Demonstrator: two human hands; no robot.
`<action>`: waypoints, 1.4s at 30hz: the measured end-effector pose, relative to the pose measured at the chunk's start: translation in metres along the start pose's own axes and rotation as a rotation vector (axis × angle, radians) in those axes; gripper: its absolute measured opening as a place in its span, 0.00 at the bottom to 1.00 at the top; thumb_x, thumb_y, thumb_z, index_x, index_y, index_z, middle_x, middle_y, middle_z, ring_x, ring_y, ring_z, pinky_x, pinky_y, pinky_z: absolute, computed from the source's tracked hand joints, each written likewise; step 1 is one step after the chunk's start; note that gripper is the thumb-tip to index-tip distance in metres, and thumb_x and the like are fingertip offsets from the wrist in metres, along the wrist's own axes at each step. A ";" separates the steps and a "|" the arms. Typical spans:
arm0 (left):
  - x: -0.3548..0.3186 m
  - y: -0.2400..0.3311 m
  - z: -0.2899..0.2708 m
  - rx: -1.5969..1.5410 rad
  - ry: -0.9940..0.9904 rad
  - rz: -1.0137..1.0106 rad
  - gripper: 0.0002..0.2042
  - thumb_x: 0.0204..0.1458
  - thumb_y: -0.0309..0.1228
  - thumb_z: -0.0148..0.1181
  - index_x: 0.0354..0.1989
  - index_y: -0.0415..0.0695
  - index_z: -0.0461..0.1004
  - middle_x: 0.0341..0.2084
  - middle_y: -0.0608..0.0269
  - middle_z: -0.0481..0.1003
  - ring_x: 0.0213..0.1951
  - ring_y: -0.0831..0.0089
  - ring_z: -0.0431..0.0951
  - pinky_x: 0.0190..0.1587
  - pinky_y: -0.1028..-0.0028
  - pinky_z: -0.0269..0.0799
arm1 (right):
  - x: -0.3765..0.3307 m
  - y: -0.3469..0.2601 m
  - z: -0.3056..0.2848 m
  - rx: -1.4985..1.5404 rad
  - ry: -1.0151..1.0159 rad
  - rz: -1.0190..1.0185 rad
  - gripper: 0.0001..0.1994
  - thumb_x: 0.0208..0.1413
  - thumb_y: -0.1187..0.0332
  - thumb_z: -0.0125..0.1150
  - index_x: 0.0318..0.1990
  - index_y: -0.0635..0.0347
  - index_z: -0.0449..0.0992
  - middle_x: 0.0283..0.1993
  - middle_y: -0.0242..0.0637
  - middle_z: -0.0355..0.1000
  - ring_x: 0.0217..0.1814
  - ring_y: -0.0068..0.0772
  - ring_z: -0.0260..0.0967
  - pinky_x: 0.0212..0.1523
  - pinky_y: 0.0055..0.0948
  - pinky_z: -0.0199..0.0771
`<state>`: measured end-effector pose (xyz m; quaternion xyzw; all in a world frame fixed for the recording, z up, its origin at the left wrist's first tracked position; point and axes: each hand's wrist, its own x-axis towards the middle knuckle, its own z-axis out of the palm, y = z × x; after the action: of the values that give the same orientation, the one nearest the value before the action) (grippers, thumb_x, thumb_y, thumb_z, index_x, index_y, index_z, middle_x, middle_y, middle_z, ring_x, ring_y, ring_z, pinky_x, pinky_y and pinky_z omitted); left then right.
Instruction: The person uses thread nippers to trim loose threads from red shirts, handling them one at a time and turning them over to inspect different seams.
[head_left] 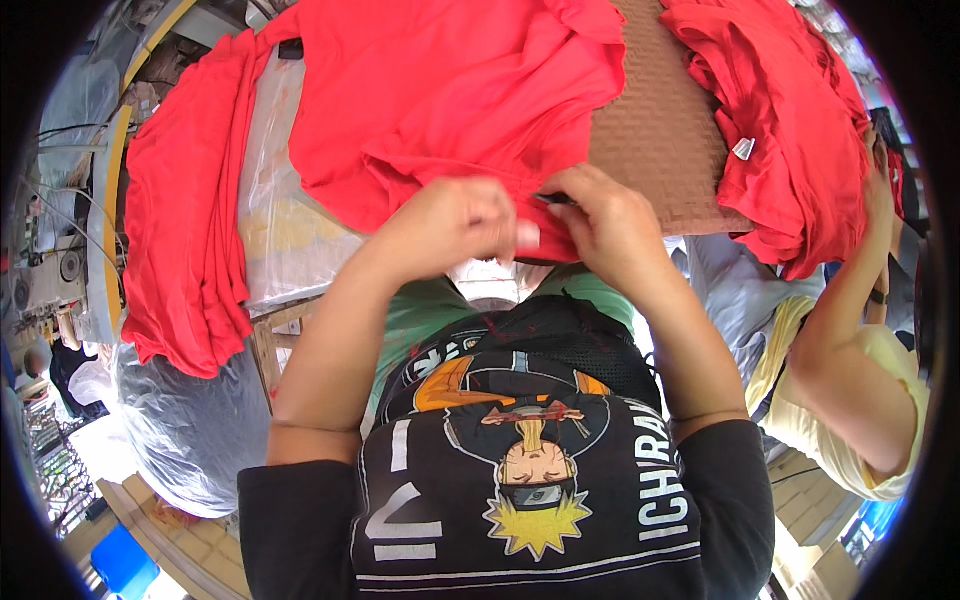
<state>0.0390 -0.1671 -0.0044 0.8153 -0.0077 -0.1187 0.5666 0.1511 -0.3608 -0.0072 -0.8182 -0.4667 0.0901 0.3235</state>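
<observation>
A red garment (450,90) lies spread before me, its near edge hanging over the table's front. Over that edge my left hand (468,218) is curled, thumb and fingers closed and slightly blurred; what they pinch, if anything, is too small to make out. Just to its right, my right hand (608,212) grips a small dark pointed tool (555,198) between thumb and fingers, its tip toward the left hand. Most of the tool is hidden by the fingers, and the right hand rests close against the red cloth.
Red garments are piled on the left (190,200) and on the right (780,120), where a white label (743,149) shows. Brown woven matting (665,150) covers the table. Another person's arm (850,320) reaches toward the right pile. A plastic-wrapped bundle (190,430) stands at lower left.
</observation>
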 end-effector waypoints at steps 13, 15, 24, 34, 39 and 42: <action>0.031 -0.014 0.051 0.528 0.492 0.258 0.09 0.50 0.30 0.64 0.40 0.44 0.79 0.40 0.60 0.76 0.41 0.59 0.77 0.45 0.65 0.73 | -0.020 0.021 -0.009 0.231 0.061 0.193 0.12 0.53 0.74 0.62 0.45 0.64 0.75 0.40 0.51 0.77 0.44 0.52 0.76 0.43 0.40 0.74; 0.035 -0.016 0.058 0.550 0.523 0.224 0.09 0.50 0.30 0.64 0.39 0.45 0.79 0.40 0.60 0.76 0.41 0.59 0.77 0.44 0.65 0.74 | -0.022 0.025 -0.006 0.237 0.052 0.216 0.12 0.53 0.73 0.62 0.45 0.64 0.75 0.40 0.51 0.77 0.44 0.52 0.76 0.44 0.40 0.75; 0.039 -0.024 0.052 0.319 0.547 0.116 0.05 0.53 0.27 0.63 0.37 0.42 0.79 0.36 0.61 0.78 0.39 0.68 0.79 0.43 0.70 0.73 | -0.024 0.031 -0.004 0.271 0.052 0.201 0.12 0.53 0.73 0.63 0.46 0.64 0.74 0.40 0.52 0.77 0.45 0.53 0.76 0.44 0.41 0.74; -0.021 0.025 -0.026 -0.290 -0.066 0.015 0.11 0.59 0.31 0.58 0.37 0.34 0.80 0.35 0.59 0.81 0.42 0.73 0.78 0.50 0.72 0.72 | -0.021 0.031 -0.007 0.272 0.014 0.224 0.13 0.54 0.72 0.63 0.46 0.62 0.74 0.41 0.51 0.78 0.44 0.52 0.76 0.44 0.40 0.74; -0.063 0.039 -0.068 -0.078 -0.006 0.172 0.08 0.58 0.29 0.59 0.34 0.35 0.78 0.36 0.61 0.80 0.44 0.73 0.77 0.53 0.71 0.70 | -0.013 0.025 -0.015 0.254 -0.026 0.226 0.13 0.53 0.72 0.63 0.47 0.62 0.74 0.40 0.48 0.77 0.41 0.48 0.76 0.43 0.38 0.74; -0.075 0.039 -0.059 -0.044 0.325 0.217 0.07 0.52 0.24 0.61 0.38 0.37 0.74 0.45 0.57 0.76 0.50 0.67 0.74 0.55 0.67 0.67 | 0.003 0.012 -0.022 0.201 0.007 0.155 0.14 0.52 0.72 0.64 0.47 0.61 0.74 0.40 0.46 0.77 0.40 0.46 0.76 0.42 0.38 0.74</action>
<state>-0.0170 -0.1152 0.0651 0.8056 -0.0014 0.0762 0.5875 0.1711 -0.3726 0.0023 -0.8155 -0.3898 0.1583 0.3975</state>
